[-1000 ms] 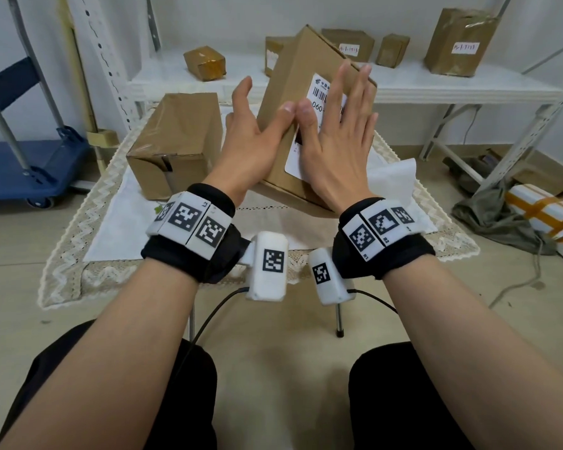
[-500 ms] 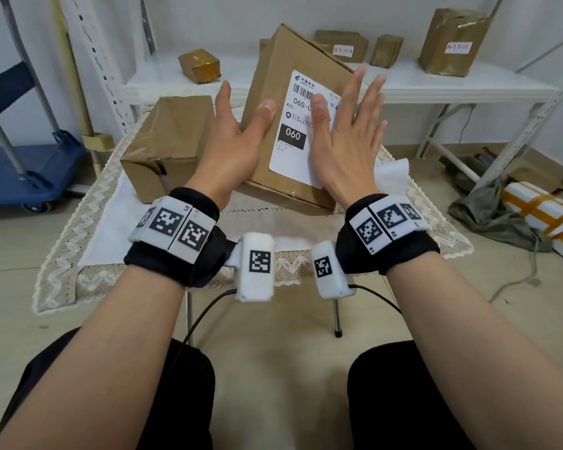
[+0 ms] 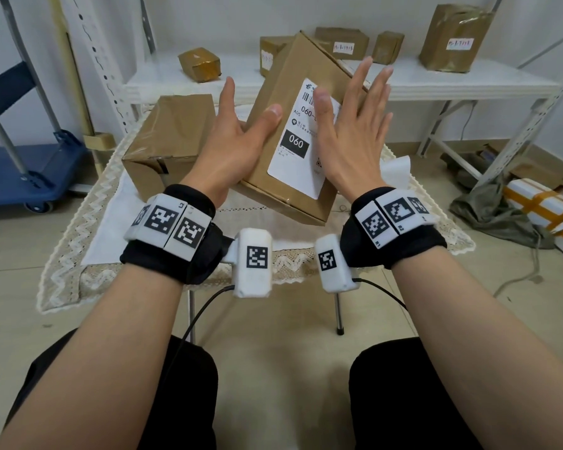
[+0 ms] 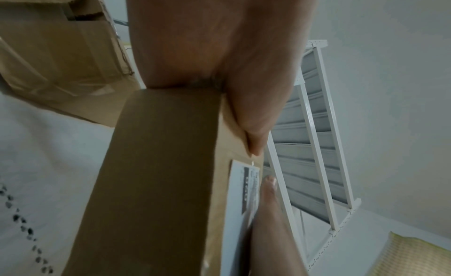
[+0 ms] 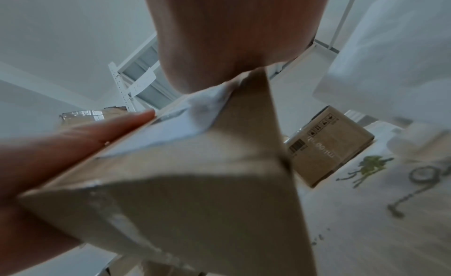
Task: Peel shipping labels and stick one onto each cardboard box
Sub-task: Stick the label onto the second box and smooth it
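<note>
A brown cardboard box (image 3: 275, 102) stands tilted on the small table, its broad face turned toward me. A white shipping label (image 3: 301, 147) printed "060" is stuck on that face. My left hand (image 3: 241, 138) lies flat against the box's left edge, thumb on the cardboard, fingers straight. My right hand (image 3: 355, 125) presses flat on the label's right part, fingers spread. The left wrist view shows the box (image 4: 156, 174) with the label (image 4: 240, 193) edge-on. In the right wrist view a box corner (image 5: 195, 183) is close up. A second, larger box (image 3: 166, 141) sits at the left.
The table wears a lace-edged cloth (image 3: 78, 222); crumpled white backing paper (image 3: 397, 167) lies at its right. A white shelf (image 3: 436, 82) behind carries several labelled boxes (image 3: 454, 34). A blue cart (image 3: 23, 170) stands at the left. Wrapped parcels (image 3: 546, 209) and cloth lie on the floor at the right.
My hands have slid apart across the box face, uncovering most of the label. The right hand moved right, the left hand to the box's left edge.
</note>
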Available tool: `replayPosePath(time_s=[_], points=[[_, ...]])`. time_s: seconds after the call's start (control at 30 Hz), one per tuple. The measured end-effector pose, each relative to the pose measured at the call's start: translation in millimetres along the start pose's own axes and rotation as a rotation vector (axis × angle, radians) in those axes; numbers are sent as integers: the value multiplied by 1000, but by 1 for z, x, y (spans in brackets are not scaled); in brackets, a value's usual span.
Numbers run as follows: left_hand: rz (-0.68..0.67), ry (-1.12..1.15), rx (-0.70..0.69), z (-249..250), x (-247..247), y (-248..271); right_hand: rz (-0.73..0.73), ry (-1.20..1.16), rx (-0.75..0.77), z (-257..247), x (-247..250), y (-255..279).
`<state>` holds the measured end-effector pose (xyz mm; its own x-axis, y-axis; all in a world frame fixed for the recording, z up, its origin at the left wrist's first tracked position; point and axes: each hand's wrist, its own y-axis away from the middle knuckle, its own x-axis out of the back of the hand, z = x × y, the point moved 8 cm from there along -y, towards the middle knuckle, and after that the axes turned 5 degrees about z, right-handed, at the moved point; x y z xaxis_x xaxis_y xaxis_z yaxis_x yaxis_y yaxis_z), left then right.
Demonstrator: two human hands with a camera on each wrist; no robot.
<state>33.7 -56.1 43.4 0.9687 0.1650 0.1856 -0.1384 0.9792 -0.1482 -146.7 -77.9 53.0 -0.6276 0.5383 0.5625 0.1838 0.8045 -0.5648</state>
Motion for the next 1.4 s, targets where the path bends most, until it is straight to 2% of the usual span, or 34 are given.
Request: replayPosePath(time_s=[0.1,0.23,0.37,0.53,0.77,0.93,1.03,1.17,1.4], points=[[-21,-20,-8,1,-1,1,-7,21,2,3,-5,3],[-1,-62,-40,2,-1,1,-11,18,-78,19,-1,-2],[11,-63,-56,2,-4,0,48,25,29,-4,8,0],[-9,-2,25,-3,-9,2,-6,80,173,-29,-11,16],[-36,160,100,-11,-9,-2,-82,21,231,-36,-19,22],[12,237,141,-18,-6,-6,-152,6,263,-44,-33,36],[54,237,133,-17,-3,-7,-141,-38,251,-45,-32,34],[42,229,128,-16,-11,-5,-107,-77,199,-40,-23,22],[38,328,161,-24,-11,-10,-156,-22,255,-46,-33,35]])
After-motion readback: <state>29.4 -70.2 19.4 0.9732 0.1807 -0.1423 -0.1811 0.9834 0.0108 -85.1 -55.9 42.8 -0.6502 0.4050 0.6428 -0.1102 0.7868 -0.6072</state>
